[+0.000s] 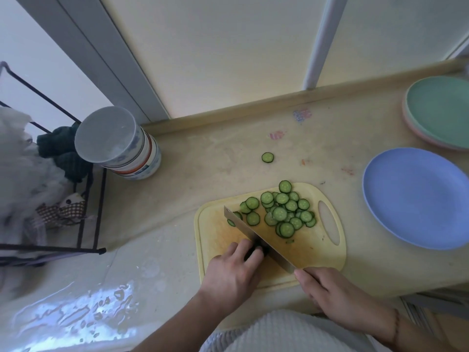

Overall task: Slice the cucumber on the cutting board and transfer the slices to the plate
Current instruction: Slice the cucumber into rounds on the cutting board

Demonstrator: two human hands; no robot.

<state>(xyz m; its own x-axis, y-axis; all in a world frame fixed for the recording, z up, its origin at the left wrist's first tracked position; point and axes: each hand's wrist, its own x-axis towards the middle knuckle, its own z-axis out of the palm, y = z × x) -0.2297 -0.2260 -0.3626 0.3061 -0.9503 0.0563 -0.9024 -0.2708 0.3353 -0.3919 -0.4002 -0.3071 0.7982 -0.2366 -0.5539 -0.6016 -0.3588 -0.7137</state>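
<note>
nearest to us, we note the left hand (232, 269) with fingers curled down over the last stub of cucumber (256, 250), pinning it to the cutting board (312, 252). only a dark end of the stub shows past the fingertips, so we cannot tell its long axis for certain; it appears to run across the blade. the right hand (330, 293) is wrapped round the handle of the knife (256, 237), whose blade runs diagonally from near right to far left and meets the stub just beside the left fingertips. we judge that gap to be the relation the coming cut turns on: very little cucumber remains between steel and fingers.

further along the board, a loose heap of slices (281, 212) lies beyond the blade, towards the handle hole. one stray slice (267, 157) sits off the board on the counter (203, 161).

to the right, well apart from the board, the blue plate (416, 199) holds nothing. we judge the right hand nearer to it for the transfer. beyond it, a stack of plates (439, 110), green on top, also holds nothing. far left, a stack of bowls (119, 143) stands upturned.
</note>
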